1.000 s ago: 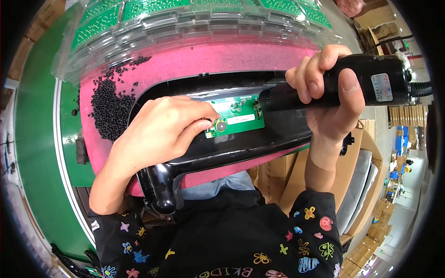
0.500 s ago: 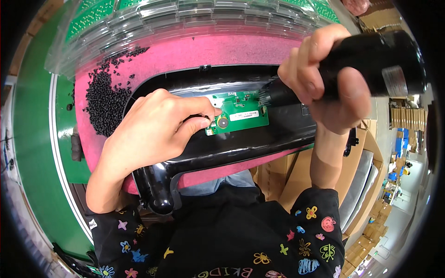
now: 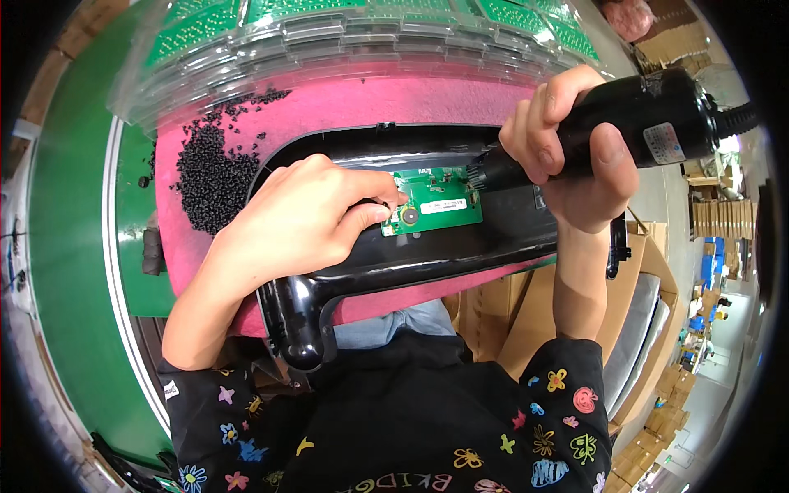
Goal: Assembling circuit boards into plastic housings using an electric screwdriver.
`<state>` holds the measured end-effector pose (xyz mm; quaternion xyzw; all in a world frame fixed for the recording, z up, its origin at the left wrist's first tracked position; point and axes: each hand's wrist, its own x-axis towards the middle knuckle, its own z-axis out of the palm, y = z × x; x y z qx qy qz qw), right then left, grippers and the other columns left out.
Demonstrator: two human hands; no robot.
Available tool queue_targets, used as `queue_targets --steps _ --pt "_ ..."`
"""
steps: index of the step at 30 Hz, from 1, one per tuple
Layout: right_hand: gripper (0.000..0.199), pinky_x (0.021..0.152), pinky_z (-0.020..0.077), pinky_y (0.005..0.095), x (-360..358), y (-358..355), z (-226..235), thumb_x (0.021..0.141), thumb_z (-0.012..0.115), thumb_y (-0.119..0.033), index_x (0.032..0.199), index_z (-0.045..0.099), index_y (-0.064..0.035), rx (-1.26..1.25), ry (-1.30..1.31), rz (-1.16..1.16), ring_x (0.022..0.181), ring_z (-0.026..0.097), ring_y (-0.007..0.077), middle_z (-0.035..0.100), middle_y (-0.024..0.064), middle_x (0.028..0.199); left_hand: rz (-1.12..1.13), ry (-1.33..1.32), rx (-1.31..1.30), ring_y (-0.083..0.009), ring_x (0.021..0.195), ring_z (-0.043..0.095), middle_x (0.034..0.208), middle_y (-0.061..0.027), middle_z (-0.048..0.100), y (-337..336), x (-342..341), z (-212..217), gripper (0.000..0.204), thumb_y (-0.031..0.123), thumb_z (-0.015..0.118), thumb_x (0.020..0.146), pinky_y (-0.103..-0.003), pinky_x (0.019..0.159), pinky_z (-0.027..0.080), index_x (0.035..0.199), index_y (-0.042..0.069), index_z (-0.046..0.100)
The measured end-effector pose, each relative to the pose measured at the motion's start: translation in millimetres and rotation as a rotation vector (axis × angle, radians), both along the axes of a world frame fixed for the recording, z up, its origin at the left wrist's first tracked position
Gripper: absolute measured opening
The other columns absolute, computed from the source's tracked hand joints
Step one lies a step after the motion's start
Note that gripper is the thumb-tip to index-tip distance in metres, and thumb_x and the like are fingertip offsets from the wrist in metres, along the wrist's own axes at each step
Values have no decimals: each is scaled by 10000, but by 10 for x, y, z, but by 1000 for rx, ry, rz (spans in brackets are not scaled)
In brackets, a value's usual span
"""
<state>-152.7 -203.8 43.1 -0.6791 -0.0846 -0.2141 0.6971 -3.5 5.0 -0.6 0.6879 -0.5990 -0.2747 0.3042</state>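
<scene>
A green circuit board [image 3: 450, 218] with a white label and a round dark part lies inside a long, glossy black plastic housing [image 3: 394, 267]. At the board's left edge, my left hand [image 3: 300, 215] has thumb and forefinger closed together, their tips gripping it. My right hand [image 3: 579, 156] is wrapped round a black corded electric screwdriver [image 3: 633, 115], held aslant with its nose down at the board's right end. Thin grey prong-like pieces show by that nose; the bit itself cannot be made out.
Many small black parts [image 3: 215, 177] lie heaped left of the housing on the pink mat [image 3: 411, 94]. Clear plastic trays [image 3: 329, 49] with green boards are stacked at the back. Cardboard boxes [image 3: 542, 308] stand near my right arm, below the table edge.
The whole view has shifted a little, with mat, housing and left hand now further right in the picture. The screwdriver's rear sits slightly lower and its cord shows. Both hands keep their grips.
</scene>
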Motion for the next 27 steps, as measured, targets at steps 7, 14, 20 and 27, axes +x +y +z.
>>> queue_targets --steps 7,14,20,27 --pt "384 613 362 284 -75 243 290 930 579 -426 1025 545 -56 200 -153 -4 553 459 96 530 -15 696 -29 -31 -61 -304 884 721 986 -109 747 8 1 -21 102 82 673 868 -372 766 566 951 28 697" --pt "414 685 413 273 -166 477 487 861 672 -402 1038 496 -72 278 -281 124 596 546 87 567 -19 734 -41 124 -317 -277 818 737 881 -132 743 9 16 -33 132 51 761 802 -341 721 585 915 -7 725" --pt "418 642 430 276 -133 499 441 860 667 -412 1043 499 -76 226 -276 143 581 561 92 596 -17 737 -67 153 -385 -286 767 726 847 -141 731 22 3 -2 132 35 767 786 -338 689 582 892 -24 714" --pt "424 647 454 268 -157 537 360 845 704 -405 1039 500 -88 219 -352 67 578 573 89 602 -25 722 -112 166 -426 -318 722 685 816 -148 689 -2 -6 -59 144 20 742 788 -355 646 548 897 -35 666"
